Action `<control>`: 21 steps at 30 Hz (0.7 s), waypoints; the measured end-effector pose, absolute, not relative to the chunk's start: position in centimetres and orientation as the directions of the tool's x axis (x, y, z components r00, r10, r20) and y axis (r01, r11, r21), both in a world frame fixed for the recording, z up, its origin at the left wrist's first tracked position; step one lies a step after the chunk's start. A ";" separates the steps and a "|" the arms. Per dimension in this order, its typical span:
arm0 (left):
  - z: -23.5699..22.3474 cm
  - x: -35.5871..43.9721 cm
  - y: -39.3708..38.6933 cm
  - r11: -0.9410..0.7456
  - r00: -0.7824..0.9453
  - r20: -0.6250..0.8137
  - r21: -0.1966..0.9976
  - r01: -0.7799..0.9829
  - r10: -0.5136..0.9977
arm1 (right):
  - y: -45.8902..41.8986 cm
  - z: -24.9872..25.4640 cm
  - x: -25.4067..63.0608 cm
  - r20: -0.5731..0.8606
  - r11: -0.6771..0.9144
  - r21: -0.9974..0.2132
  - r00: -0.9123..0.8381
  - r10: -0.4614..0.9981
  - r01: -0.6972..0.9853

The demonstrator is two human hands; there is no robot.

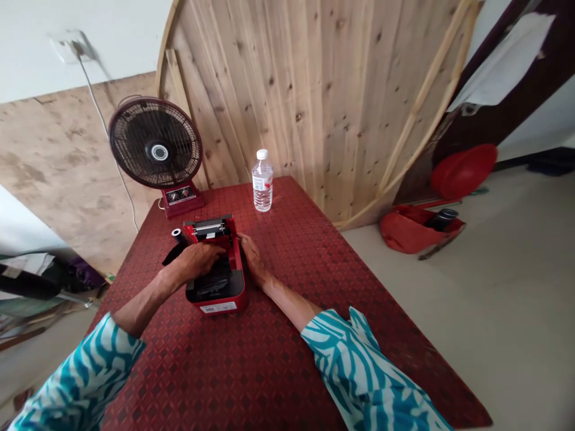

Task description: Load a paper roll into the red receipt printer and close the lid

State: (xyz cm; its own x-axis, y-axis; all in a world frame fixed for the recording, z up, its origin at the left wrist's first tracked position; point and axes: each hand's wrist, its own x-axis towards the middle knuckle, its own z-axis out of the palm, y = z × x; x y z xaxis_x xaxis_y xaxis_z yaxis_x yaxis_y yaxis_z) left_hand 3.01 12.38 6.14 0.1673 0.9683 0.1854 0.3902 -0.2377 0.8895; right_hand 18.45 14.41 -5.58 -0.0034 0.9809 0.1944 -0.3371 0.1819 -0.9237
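Note:
A red and black label printer [240, 290] stands on the table with its top raised, showing a roller mechanism inside. My left hand [202, 260] reaches over its left side, fingers bent down into the open body; what they hold, if anything, is hidden. Along the printer's right side, my right hand [252, 257] grips the edge. Dark material [215, 281] lies inside the body below my left hand. Left of the printer is a small black roll with a white-rimmed end [176, 233], beside a black strip [174, 254] partly behind my left hand.
A fan [157, 149] and a capped plastic bottle [262, 182] stand towards the back of the red patterned table [179, 371]. Behind leans a large round wooden board [314, 108]. A red bag [404, 230] sits on the floor at right.

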 end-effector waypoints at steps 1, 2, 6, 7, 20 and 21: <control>6.4 2.3 12.0 -0.250 0.222 0.167 0.867 0.431 0.961 | 14.3 -5.5 18.5 0.192 0.176 -0.920 -0.011 0.981 -0.350; 6.7 1.5 11.5 -0.270 0.276 0.147 0.832 0.485 0.950 | 14.3 -5.4 18.5 0.189 0.169 -0.916 -0.018 0.982 -0.363; 6.2 -2.2 8.7 -0.340 0.202 0.281 0.651 0.678 0.938 | 14.1 -5.2 18.8 0.190 0.168 -0.921 -0.029 0.981 -0.351; 5.4 -2.9 8.0 -0.302 0.110 0.316 0.661 0.687 0.942 | 14.1 -5.1 18.9 0.193 0.173 -0.926 -0.026 0.981 -0.337; -2.6 -2.2 5.8 -0.111 -0.177 0.217 0.875 0.470 0.960 | 13.6 -4.2 19.5 0.196 0.191 -0.949 0.004 0.981 -0.249; -2.8 -2.2 5.8 -0.123 -0.177 0.231 0.873 0.472 0.957 | 13.6 -4.2 19.6 0.198 0.192 -0.949 0.000 0.980 -0.251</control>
State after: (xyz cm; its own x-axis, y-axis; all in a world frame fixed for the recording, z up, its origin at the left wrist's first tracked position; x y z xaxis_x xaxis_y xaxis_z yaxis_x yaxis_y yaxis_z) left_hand -2.16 5.80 -2.75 -0.1774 0.9567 0.2306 0.4725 -0.1228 0.8728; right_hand 19.57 13.62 -4.22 0.0000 0.9802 0.1980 -0.2515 0.1916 -0.9487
